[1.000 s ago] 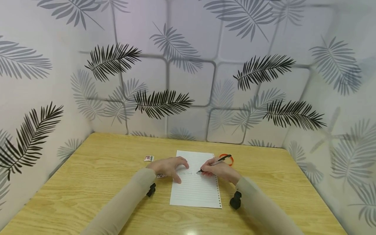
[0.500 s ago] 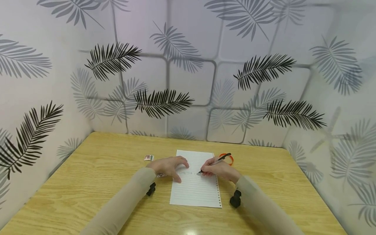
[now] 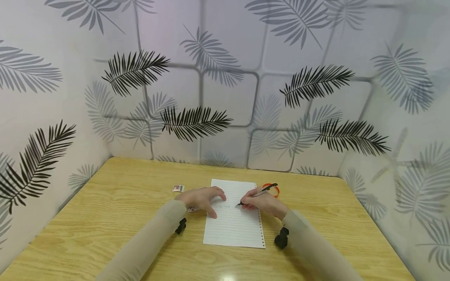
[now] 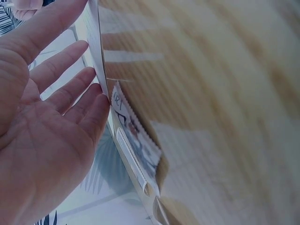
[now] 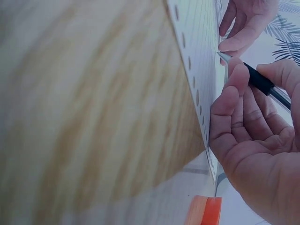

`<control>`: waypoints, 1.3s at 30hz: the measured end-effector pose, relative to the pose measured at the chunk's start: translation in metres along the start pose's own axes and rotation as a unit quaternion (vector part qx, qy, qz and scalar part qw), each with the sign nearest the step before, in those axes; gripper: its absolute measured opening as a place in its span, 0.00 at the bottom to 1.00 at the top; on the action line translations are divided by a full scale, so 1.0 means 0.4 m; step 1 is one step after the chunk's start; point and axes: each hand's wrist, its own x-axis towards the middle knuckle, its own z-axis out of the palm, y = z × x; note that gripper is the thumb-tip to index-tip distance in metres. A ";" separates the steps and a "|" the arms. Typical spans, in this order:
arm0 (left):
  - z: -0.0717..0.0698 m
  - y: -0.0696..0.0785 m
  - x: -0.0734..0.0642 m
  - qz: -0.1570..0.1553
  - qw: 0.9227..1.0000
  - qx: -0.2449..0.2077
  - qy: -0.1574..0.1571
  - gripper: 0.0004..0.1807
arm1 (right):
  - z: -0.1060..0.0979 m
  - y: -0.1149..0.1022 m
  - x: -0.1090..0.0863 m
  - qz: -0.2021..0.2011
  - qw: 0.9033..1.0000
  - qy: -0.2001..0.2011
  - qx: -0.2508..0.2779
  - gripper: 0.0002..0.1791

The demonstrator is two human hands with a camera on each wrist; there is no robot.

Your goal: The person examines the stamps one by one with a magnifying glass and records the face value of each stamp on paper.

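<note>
A lined sheet of paper with punched holes down its right edge lies on the wooden table. My right hand pinches a pen, black at the grip, its tip on the sheet at the end of a short line of handwriting. With fingers spread and fingertips on the paper's left part, my left hand rests there. Stamp-like pieces with toothed edges lie beside that hand in the left wrist view; in the head view the hand partly hides them.
A small stamp-like piece lies on the table to the left of the paper. Behind my right hand is an orange ring, possibly a tape roll, partly hidden. Patterned walls stand at the table's back and sides.
The pen tilts and shifts very slightly at the end of the handwriting. My left hand and the paper stay in place.
</note>
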 end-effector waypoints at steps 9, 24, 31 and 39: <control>-0.003 0.003 -0.001 -0.002 1.000 0.001 0.000 0.33 | 0.001 -0.006 -0.006 -0.011 1.000 0.003 -0.010 0.13; 0.002 0.005 -0.006 -0.003 1.000 -0.007 0.006 0.33 | -0.001 -0.010 -0.024 -0.005 1.000 0.009 -0.016 0.13; 0.003 0.002 -0.002 -0.002 1.000 -0.007 0.005 0.33 | -0.003 -0.008 -0.027 -0.022 1.000 0.001 -0.005 0.12; 0.001 0.004 -0.004 -0.005 1.000 -0.004 0.005 0.33 | -0.002 -0.009 -0.026 -0.022 1.000 0.002 -0.008 0.12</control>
